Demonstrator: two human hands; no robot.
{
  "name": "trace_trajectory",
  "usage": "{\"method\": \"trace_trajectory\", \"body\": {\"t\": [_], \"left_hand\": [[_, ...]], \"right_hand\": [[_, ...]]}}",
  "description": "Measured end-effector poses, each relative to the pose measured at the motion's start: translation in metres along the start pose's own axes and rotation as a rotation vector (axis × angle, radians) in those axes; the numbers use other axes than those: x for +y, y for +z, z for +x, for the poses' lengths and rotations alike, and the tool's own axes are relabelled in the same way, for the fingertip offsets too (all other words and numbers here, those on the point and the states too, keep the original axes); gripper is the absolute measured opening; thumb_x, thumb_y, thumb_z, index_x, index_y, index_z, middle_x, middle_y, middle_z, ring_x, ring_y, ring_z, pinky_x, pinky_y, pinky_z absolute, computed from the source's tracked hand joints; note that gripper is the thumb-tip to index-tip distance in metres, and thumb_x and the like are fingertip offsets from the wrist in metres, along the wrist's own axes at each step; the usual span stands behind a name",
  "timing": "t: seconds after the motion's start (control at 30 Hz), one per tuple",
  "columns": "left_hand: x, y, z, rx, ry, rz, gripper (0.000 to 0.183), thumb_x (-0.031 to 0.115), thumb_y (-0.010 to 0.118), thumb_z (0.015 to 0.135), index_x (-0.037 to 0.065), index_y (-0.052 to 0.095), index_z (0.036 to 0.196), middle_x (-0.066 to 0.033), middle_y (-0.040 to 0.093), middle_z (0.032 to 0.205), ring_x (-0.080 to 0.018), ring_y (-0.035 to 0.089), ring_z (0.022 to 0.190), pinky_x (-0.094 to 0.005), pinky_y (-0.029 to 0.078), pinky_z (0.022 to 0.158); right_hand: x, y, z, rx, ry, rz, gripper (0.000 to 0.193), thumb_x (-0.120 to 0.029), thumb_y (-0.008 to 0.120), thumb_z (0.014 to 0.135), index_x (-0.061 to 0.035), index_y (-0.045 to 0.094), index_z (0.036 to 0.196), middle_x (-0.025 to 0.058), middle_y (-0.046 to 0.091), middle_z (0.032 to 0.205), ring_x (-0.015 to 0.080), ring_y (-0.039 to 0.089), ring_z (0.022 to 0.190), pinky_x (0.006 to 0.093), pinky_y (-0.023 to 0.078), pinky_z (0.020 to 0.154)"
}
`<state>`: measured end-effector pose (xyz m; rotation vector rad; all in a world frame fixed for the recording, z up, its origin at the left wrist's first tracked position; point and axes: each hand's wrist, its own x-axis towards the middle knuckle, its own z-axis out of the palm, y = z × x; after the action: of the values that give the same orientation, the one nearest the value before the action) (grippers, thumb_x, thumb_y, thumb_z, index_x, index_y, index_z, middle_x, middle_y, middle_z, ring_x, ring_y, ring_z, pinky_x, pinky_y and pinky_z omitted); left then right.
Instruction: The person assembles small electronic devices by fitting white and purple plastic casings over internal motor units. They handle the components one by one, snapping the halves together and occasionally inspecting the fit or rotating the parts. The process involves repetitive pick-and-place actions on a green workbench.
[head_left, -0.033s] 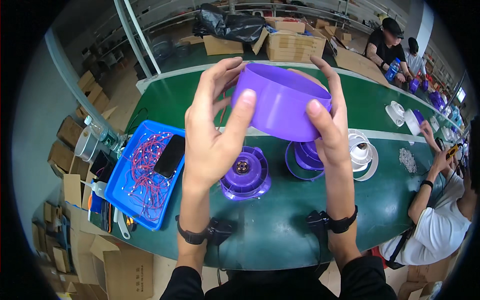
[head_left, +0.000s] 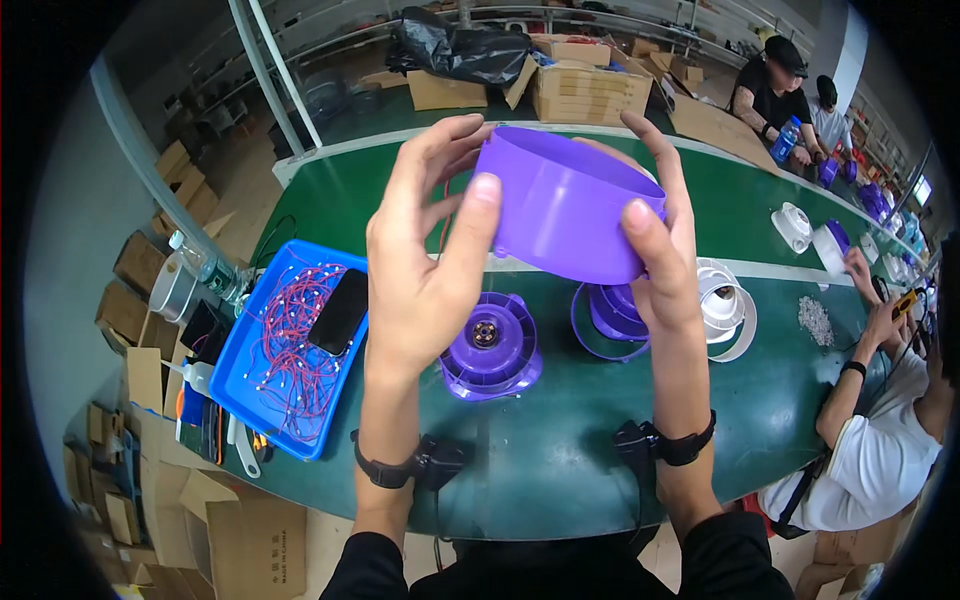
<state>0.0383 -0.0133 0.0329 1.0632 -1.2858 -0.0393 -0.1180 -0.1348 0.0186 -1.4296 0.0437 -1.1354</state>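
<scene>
While both hands, left hand (head_left: pixel 425 270) and right hand (head_left: pixel 665 250), grasp the purple bowl (head_left: pixel 565 205), it hides the green table (head_left: pixel 560 450) behind.

Tray (head_left: pixel 243 352) lies left of fan base (head_left: pixel 492 347) on table (head_left: pixel 560 460).

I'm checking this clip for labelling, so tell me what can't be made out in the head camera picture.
- Inside of the purple round housing: turned away, only its outer wall shows.
- Right hand palm and most fingers: hidden behind the housing.
- Purple ring part on the green table: partly covered by the right hand.
- Blue tray contents: red wires tangled, too small to count.
- Small pale pieces: too small to identify.
- Left hand palm: faces away.
</scene>
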Motion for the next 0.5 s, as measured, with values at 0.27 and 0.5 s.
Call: {"method": "trace_trajectory", "body": {"t": [0.27, 0.5], "left_hand": [[-0.001, -0.004, -0.001, 0.066, -0.046, -0.096, 0.049, 0.02, 0.064, 0.101, -0.004, 0.048, 0.14, -0.0142, 0.058, 0.132, -0.022, 0.056, 0.12, -0.0362, 0.052, 0.099], [0.008, -0.016, -0.001, -0.269, -0.16, -0.337, 0.078, 0.029, 0.07, 0.093, -0.002, 0.032, 0.154, -0.0191, 0.054, 0.135, -0.0243, 0.051, 0.127, -0.0366, 0.046, 0.103]], "right_hand": [[0.012, -0.001, 0.001, -0.128, 0.036, 0.203, 0.112, -0.057, 0.073, 0.084, -0.0005, 0.013, 0.16, 0.0318, 0.049, 0.146, 0.0362, 0.055, 0.133, 0.0453, 0.044, 0.112], [0.009, 0.002, 0.001, -0.235, 0.0, 0.31, 0.125, -0.069, 0.071, 0.081, 0.0007, 0.005, 0.161, 0.0361, 0.04, 0.151, 0.041, 0.049, 0.138, 0.0502, 0.044, 0.113]]}}
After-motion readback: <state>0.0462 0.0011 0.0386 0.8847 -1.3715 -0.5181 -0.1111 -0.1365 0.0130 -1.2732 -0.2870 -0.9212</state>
